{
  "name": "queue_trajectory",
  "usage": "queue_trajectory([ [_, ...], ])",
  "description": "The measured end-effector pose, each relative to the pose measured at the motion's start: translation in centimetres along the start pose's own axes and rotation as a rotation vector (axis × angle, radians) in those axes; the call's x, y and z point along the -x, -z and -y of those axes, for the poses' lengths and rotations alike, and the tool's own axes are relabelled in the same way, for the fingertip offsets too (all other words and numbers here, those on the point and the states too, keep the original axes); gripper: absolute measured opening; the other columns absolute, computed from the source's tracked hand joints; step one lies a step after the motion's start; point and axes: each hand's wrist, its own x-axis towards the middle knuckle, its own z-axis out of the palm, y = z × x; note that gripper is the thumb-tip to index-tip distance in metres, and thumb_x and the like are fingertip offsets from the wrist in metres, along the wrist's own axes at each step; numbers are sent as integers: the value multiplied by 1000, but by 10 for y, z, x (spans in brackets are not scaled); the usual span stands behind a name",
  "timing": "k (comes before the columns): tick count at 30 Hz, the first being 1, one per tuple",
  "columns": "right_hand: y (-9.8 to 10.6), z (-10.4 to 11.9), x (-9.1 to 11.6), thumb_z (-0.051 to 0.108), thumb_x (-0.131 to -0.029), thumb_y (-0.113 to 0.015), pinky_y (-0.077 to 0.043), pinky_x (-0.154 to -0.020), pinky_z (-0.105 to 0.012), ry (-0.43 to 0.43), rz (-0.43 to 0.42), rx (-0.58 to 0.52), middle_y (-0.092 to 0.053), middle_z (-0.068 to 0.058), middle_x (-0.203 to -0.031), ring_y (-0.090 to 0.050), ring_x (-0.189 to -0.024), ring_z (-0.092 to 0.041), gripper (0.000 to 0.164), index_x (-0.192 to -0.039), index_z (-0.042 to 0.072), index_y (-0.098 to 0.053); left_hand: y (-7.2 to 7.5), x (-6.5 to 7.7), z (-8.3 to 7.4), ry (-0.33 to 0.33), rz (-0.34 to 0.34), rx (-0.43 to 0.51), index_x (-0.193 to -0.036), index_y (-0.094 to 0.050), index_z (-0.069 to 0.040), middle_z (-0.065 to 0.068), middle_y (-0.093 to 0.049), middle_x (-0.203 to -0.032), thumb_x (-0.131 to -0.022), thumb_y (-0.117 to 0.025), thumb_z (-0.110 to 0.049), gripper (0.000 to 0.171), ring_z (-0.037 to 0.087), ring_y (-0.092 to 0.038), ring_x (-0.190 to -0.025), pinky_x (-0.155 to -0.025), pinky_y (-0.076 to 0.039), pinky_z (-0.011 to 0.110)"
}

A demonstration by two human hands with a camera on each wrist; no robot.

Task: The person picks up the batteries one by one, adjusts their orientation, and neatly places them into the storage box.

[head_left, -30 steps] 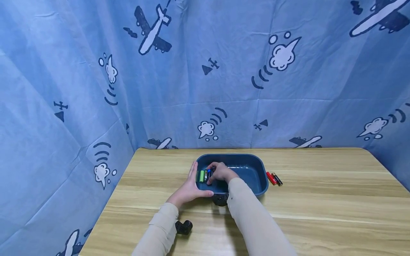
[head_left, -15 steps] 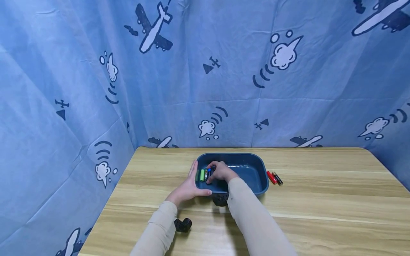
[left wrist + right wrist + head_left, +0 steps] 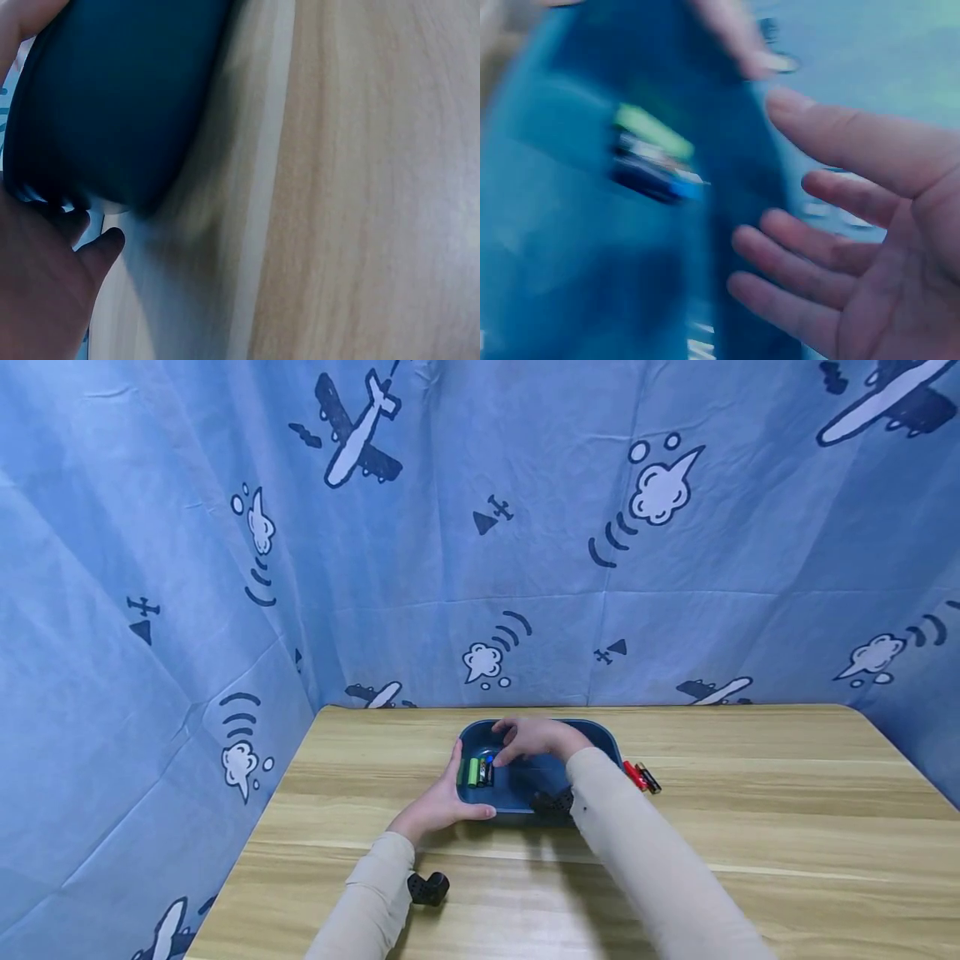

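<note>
A dark blue rectangular tub (image 3: 517, 793) sits on the table. At its left end, side by side, lie a green battery (image 3: 473, 772), a black patterned battery (image 3: 482, 773) and a black battery with a blue end (image 3: 490, 770). My left hand (image 3: 438, 802) rests around the tub's front-left corner, its thumb along the front rim and straight fingers along the left side. Over the tub, just right of the batteries, my right hand (image 3: 536, 739) holds nothing; in the right wrist view its fingers (image 3: 795, 262) are spread and the batteries look blurred.
Right of the tub, a red battery (image 3: 635, 776) and a black battery with a copper-coloured end (image 3: 648, 778) lie on the wooden table (image 3: 750, 827). Black wrist-worn devices show at the left wrist (image 3: 428, 889) and right wrist (image 3: 552, 802). A blue patterned curtain (image 3: 555, 552) hangs behind.
My right hand has let go of the blue-ended battery and moved up and to the right. The left hand stays at the tub's corner.
</note>
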Motion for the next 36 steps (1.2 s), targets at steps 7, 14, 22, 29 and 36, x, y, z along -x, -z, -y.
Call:
queue_trajectory([
  [7,80,-18,49,15,-87,-65,-48,-81,-39,180,-184,75,-57,-18,-112,-56,-96,-26,45,-128,2,-51,-1,1,-2,8,-12,-24,-147,15,-24,17,-5,-153,-74,-78,-34,119,38,-17,-135,-107,-18,53],
  [14,110,-83,77,9,-88,-62,-47,-84,-46,176,-244,103,-54,-25,-117,-53,-105,-37,43,-127,-5,-50,0,4,-1,13,-20,-38,-147,15,-25,19,-6,-152,-73,-79,-35,120,41,-19,-134,-106,-21,54],
  [22,94,-155,90,-1,-78,-67,-43,-90,-51,105,-140,144,-49,-29,-125,-45,-114,-46,53,-127,-8,-49,-3,3,-2,-7,-17,-36,-148,13,-24,19,-7,-152,-73,-78,-36,119,41,-21,-133,-105,-22,54],
  [29,75,-180,94,-1,-68,-76,-26,-97,-64,99,-124,162,-44,-31,-129,-36,-119,-49,68,-129,-7,-47,-3,3,-1,-5,-23,-30,-148,13,-25,18,-8,-152,-73,-78,-36,119,41,-21,-133,-105,-22,55],
  [36,66,-190,90,-1,-64,-79,-21,-97,-66,129,-174,209,-39,-28,-134,-29,-123,-50,65,-124,1,-54,-4,2,0,-2,-25,-30,-148,13,-26,19,-9,-152,-73,-78,-36,119,41,-21,-133,-104,-22,56],
])
